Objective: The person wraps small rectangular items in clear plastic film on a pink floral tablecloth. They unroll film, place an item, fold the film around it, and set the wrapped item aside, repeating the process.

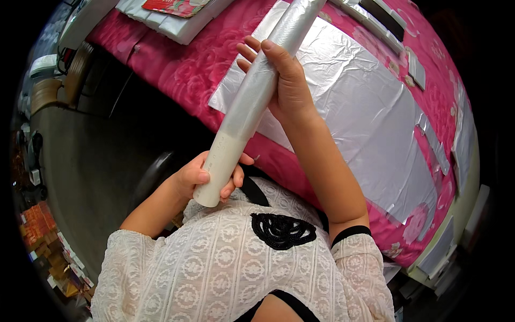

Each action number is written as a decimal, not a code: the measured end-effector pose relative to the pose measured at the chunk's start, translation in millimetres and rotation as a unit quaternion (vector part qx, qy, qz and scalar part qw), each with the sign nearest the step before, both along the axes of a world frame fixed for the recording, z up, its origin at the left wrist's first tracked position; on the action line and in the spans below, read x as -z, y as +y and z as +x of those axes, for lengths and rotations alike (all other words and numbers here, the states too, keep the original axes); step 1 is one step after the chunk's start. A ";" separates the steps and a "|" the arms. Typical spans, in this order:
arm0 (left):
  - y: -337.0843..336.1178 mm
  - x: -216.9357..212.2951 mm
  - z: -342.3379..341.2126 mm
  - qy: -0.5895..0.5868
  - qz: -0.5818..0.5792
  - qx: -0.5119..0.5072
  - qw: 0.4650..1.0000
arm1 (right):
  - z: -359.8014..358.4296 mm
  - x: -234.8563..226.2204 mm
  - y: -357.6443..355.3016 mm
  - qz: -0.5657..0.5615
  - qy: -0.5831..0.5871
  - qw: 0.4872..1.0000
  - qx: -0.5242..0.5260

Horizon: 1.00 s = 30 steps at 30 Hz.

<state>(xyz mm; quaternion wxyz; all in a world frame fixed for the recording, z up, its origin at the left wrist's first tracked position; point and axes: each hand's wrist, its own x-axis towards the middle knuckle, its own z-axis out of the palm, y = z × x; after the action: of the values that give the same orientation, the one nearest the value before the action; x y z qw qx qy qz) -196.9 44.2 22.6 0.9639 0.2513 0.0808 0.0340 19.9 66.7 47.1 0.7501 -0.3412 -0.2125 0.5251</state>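
A long roll of clear, shiny plastic film (248, 102) on a white tube core slants across my body, its far end reaching past the top of the view. My left hand (194, 174) is closed round the bare core at the near end, close to my chest. Farther up, my right hand (289, 80) supports the film-covered part, with the thumb along one side and the fingertips showing past the other. Under and to the right of the roll, a wrinkled silvery sheet (351, 107) lies on the pink floral cloth (177, 80) that covers the table.
A white stack (182, 29) with a red printed item (174, 5) on it stands at the far left of the table. Narrow white pieces (375, 24) lie along the far right. A wooden chair (78, 75) is off to the left, and several boxes (53, 257) sit at the lower left.
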 end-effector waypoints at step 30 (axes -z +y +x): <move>-22.2 -4.8 100.7 0.282 0.379 -0.006 0.882 | 33.5 22.3 -91.4 -0.148 -0.119 0.967 0.172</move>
<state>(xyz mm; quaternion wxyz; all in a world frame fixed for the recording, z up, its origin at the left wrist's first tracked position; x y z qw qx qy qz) -96.1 22.0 27.4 0.7316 0.5956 0.3316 -0.0047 53.4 -24.7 24.8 0.7394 -0.5399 -0.1588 0.3695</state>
